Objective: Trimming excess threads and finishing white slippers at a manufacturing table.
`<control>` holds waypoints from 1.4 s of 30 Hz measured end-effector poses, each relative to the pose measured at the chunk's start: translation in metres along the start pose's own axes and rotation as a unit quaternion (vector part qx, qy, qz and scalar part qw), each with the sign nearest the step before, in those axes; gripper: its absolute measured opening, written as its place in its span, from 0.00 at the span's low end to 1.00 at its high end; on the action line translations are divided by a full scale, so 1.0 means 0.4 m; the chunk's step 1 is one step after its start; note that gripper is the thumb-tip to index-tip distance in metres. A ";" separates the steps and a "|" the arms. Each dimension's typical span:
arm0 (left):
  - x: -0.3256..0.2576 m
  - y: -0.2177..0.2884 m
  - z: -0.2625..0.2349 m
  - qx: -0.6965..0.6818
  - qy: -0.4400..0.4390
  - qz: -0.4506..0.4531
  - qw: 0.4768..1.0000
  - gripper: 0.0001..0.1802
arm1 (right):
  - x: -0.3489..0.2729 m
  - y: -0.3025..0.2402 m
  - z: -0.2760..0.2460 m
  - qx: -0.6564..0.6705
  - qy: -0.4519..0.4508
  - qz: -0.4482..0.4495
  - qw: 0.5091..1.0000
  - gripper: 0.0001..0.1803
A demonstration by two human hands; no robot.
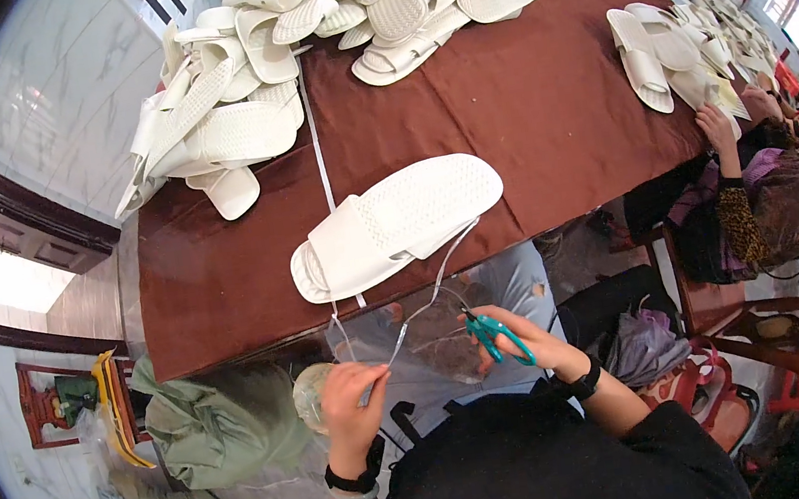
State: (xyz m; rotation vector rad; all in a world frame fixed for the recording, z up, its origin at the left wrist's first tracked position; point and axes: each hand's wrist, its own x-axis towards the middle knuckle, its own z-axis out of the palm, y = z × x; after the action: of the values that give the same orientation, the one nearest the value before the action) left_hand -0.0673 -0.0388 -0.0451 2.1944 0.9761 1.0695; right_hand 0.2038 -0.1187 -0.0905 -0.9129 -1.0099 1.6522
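A single white slide slipper (406, 218) lies near the front edge of the brown-covered table, its open toe to the left. From its near side a thin pale strip (438, 281) hangs over the edge and runs down to my left hand (351, 403), which pinches its lower end between thumb and fingers. My right hand (530, 337) grips teal-handled scissors (501, 333) by the loops; the blades, partly hard to make out, lie close to the strip. Another short pale strip (338, 323) dangles below the slipper's toe.
A heap of white slippers (247, 128) covers the table's far left. More slippers (643, 66) lie at the right, where another person's hand (716, 125) touches one. A green cloth bundle (215, 420) sits below the table at left; a wooden chair (774, 331) stands at right.
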 end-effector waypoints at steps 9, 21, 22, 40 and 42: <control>-0.018 -0.040 -0.014 -0.082 0.036 -0.190 0.978 0.09 | 0.019 0.003 0.032 0.000 0.067 0.049 0.997 0.27; 0.136 -0.156 0.014 0.077 0.103 -0.224 0.966 0.11 | -0.031 0.018 0.023 -0.014 0.101 0.011 0.995 0.25; 0.137 -0.160 0.015 0.053 0.111 -0.212 0.970 0.10 | -0.035 0.013 0.022 -0.015 0.105 0.010 0.994 0.25; 0.112 -0.181 0.001 0.124 0.121 -0.085 0.981 0.14 | 0.074 -0.205 -0.022 -0.391 0.177 -0.223 0.875 0.30; 0.106 -0.204 -0.009 0.128 0.126 -0.044 0.983 0.10 | 0.123 -0.254 -0.008 -0.477 0.228 -0.261 0.808 0.28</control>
State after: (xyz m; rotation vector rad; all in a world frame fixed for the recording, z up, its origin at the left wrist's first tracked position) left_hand -0.0829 0.0448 -0.0803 2.2250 1.3785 1.2625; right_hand 0.2286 -0.0507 -0.0035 -1.4086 -1.5748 0.3383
